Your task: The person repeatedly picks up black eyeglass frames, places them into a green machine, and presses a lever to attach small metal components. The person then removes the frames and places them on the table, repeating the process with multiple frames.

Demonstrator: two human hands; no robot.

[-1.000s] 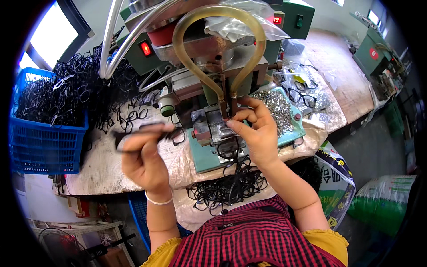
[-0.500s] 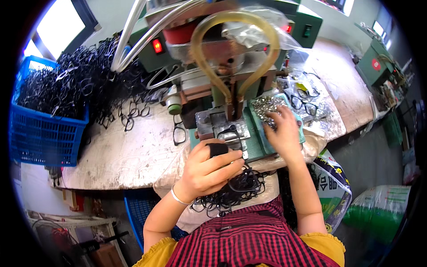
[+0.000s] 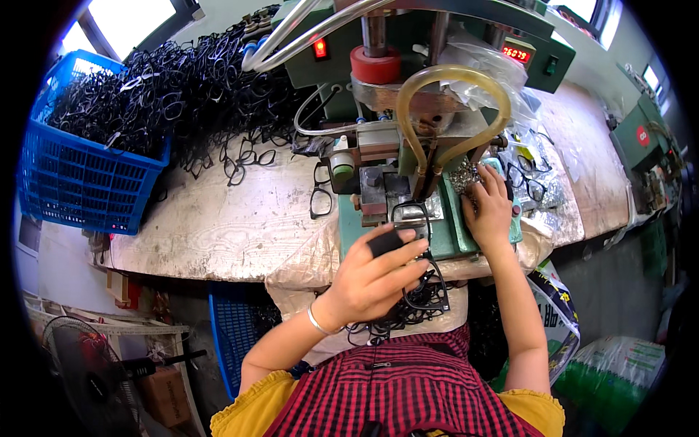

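My left hand (image 3: 380, 275) holds a black eyeglass frame (image 3: 430, 237) at the front of a green press, a black band around one finger. One rim of the frame lies at the metal jig (image 3: 435, 209) under the press head; a second rim hangs by my fingertips, partly covered by them. On the right, my right hand (image 3: 491, 213) rests over small shiny metal parts (image 3: 464, 177) in a light green tray. Its fingers are bent and apart, the thumb held away; whether a part is between them I cannot see. Below my left hand lies a bunch of black frames (image 3: 400, 318).
A blue basket (image 3: 87, 193) overflows with black frames (image 3: 218, 87) at the left. A loose frame (image 3: 320, 202) lies left of the press. A yellowish hose (image 3: 453, 71) loops before the press head. Frames in plastic (image 3: 530, 182) lie to the right.
The view has shifted, so the press and table appear further right. My right hand's fingers have drawn closer together over the metal parts. My left hand still holds the frame at the jig.
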